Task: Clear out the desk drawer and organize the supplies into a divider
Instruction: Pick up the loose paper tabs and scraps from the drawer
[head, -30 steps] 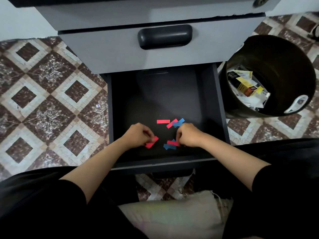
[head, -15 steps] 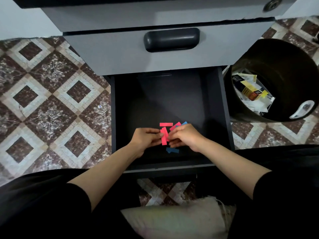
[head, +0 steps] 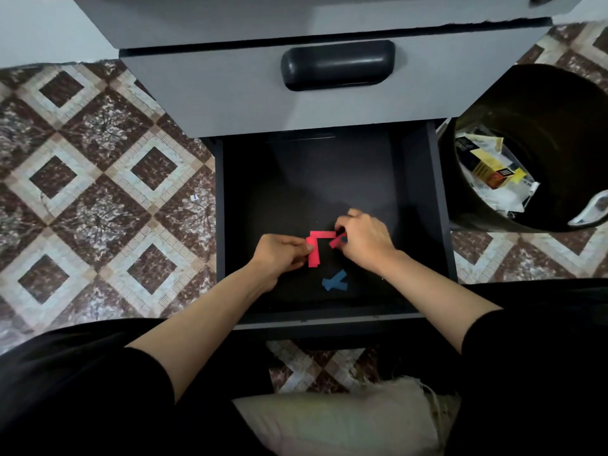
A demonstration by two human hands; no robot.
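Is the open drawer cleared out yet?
No, two crossed blue strips lie on the drawer floor, and the left hand pinches red strips.

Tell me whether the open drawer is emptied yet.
Not empty: crossed blue strips lie on the drawer floor; left hand and right hand each pinch red strips inside it.

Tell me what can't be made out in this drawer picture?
Head view:
- How many red strips the left hand pinches: they overlap under its thumb.
- What else the right hand holds besides a red piece: its fingers cover it.
- The labels in the bin: too small.
- The back of the drawer: hidden under the upper drawer.
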